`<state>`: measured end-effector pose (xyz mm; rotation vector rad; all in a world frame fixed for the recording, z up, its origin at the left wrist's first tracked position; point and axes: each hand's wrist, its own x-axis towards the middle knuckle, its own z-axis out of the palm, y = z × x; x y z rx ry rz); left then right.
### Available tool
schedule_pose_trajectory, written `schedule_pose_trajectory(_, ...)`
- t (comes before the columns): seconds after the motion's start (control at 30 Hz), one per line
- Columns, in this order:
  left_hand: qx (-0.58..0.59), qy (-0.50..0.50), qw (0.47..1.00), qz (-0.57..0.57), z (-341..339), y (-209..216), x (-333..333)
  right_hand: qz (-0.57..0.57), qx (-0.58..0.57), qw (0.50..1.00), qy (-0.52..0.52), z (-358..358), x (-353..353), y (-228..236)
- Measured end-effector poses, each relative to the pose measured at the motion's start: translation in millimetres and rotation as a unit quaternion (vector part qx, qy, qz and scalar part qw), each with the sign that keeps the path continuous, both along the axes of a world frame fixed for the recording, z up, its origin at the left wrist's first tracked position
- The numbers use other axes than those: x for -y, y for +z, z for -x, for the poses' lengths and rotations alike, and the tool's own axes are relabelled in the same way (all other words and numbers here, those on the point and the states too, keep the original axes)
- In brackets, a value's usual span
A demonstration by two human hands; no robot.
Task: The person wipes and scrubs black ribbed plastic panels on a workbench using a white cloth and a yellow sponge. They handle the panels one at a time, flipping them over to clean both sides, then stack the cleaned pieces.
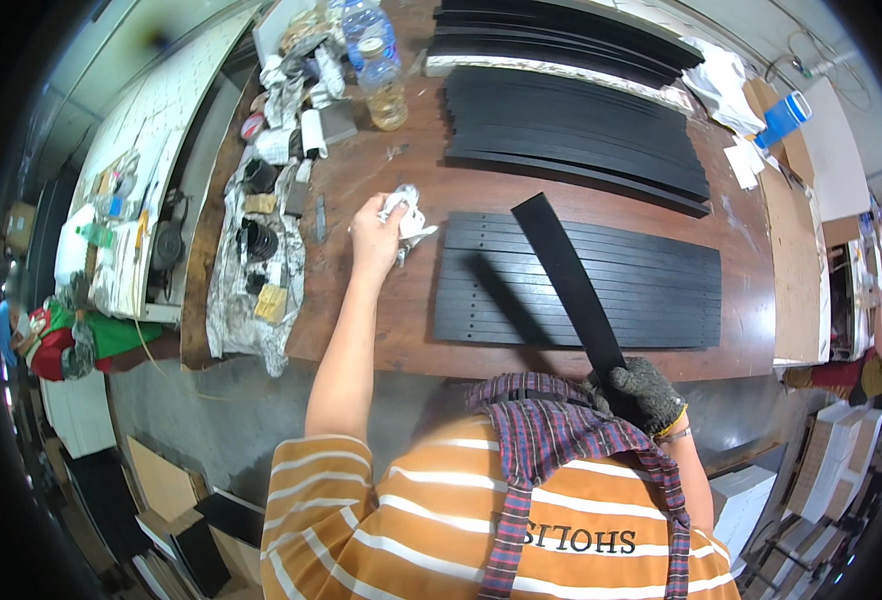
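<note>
My right hand [643, 396], in a dark grey knitted glove, grips the lower end of a flat black slat [567, 275]. The slat slants up and away from me, above a row of black slats [601, 285] laid side by side on the table, and casts a shadow on them. Bare and stretched forward over the brown table, my left hand [375, 236] is closed on a crumpled white cloth [407, 214]. A flat grey strip-like tool [321, 218] lies to the left of that hand.
Behind the row, a stack of black slats [571, 135] and another stack [561, 40] lie further back. Plastic bottles [381, 85] stand at the far left. A stained cloth [226, 290] bears dark jars [258, 240] and sponges [271, 303]. A blue bottle [783, 116] lies at the far right.
</note>
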<state>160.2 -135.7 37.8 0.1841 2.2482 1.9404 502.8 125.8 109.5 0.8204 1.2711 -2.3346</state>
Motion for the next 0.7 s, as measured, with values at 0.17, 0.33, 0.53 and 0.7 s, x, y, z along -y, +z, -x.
schedule_pose_trajectory(0.17,-0.297,-0.282,0.911,0.044,-53.1,53.2,-70.4,-0.177,-0.002,0.977,0.115,-2.4,-0.7,-7.4)
schedule_pose_trajectory(0.33,-0.154,-0.168,0.973,0.031,-43.2,36.9,-109.6,-0.329,-0.120,0.922,0.162,-5.9,4.9,-12.8)
schedule_pose_trajectory(0.53,-0.145,0.072,0.983,0.088,-23.8,98.5,-85.9,-0.216,-0.100,0.968,0.077,-24.7,3.6,-17.2)
schedule_pose_trajectory(0.7,-0.438,-0.371,0.818,0.044,-166.7,97.3,-131.1,-0.346,-0.248,0.903,0.058,-24.3,-2.2,-25.8)
